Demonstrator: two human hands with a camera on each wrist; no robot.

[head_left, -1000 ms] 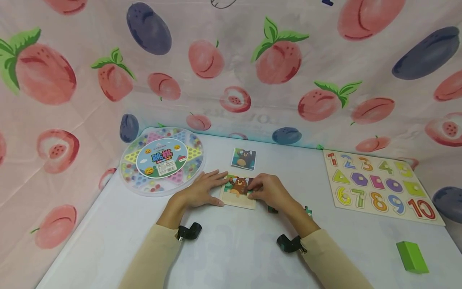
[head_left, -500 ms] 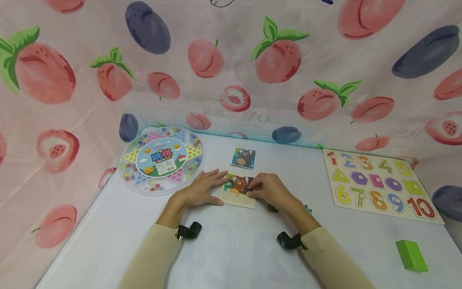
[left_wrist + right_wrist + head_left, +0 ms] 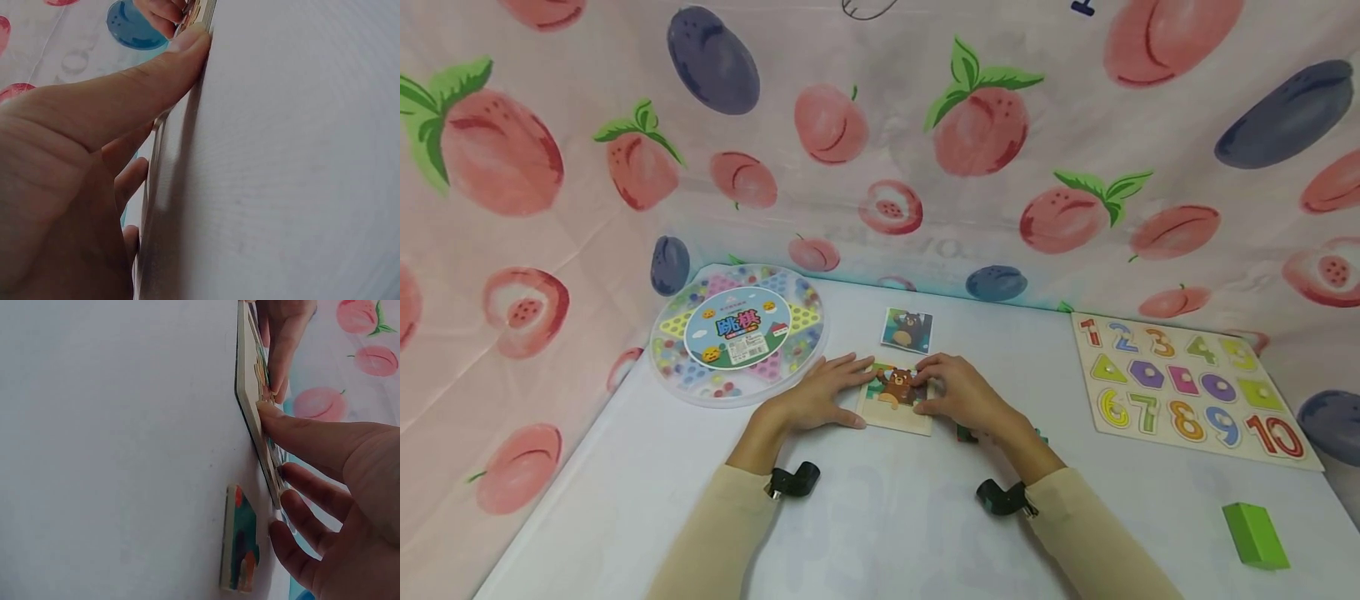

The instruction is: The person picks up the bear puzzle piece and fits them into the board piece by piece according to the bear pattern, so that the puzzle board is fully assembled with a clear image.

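Big characters first: 跳棋, bold on the round clear-plastic game box (image 3: 737, 325), with a barcode label whose print is too small to read; over on the right, the pale wooden number board (image 3: 1200, 398) runs 1 through 10 in bright colours. Centre stage on the white table (image 3: 880, 533), the small square wooden puzzle board (image 3: 895, 418) lies flat, a brown bear picture (image 3: 897, 383) filling its upper part, bare pale wood along the near edge. Just behind it sits a square card (image 3: 907, 330) with a matching bear. Left hand (image 3: 816, 396): palm down, fingers straight and spread, thumb and forefinger touching the board's left side. Right hand (image 3: 966, 396): thumb and forefinger bent onto its right side, tips apart; whether they clamp a piece, I can't tell. Near that hand lies a loose, thick green-and-orange puzzle piece (image 3: 240, 540).
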